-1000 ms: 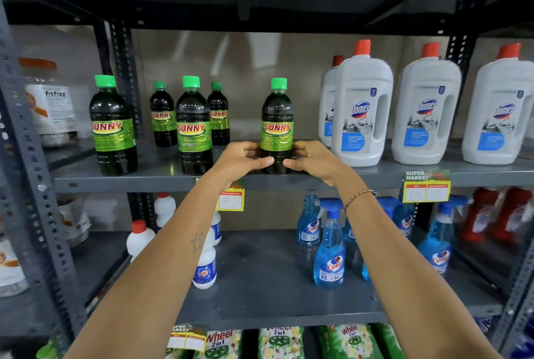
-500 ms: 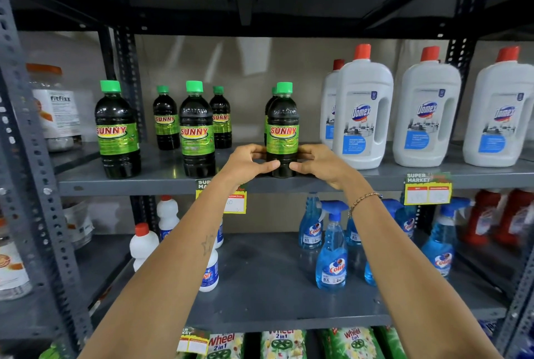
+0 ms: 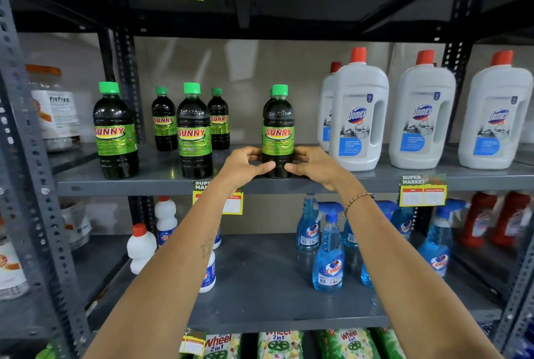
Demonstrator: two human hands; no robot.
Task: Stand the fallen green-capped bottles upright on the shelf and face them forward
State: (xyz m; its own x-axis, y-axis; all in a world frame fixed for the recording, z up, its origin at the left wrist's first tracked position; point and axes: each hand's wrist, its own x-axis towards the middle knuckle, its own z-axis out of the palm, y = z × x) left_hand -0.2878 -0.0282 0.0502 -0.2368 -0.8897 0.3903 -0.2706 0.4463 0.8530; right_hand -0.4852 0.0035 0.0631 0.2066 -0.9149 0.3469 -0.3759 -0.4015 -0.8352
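Note:
A dark green-capped SUNNY bottle (image 3: 278, 127) stands upright near the front of the grey shelf (image 3: 144, 185), label facing me. My left hand (image 3: 245, 163) and my right hand (image 3: 315, 165) both grip its base from either side. Directly behind it another green cap peeks out, mostly hidden. To the left stand two front SUNNY bottles (image 3: 115, 130) (image 3: 193, 130) and two rear SUNNY bottles (image 3: 164, 118) (image 3: 218, 118), all upright with labels forward.
White red-capped Domex bottles (image 3: 358, 116) stand close on the right of the held bottle. Price tags (image 3: 422, 190) hang on the shelf edge. Blue Colin spray bottles (image 3: 329, 246) and small white bottles (image 3: 141, 246) fill the shelf below. A steel upright (image 3: 34, 185) stands at left.
The held bottle has stayed upright between both hands and shifted slightly. My head moved closer, so another green cap now shows right behind it.

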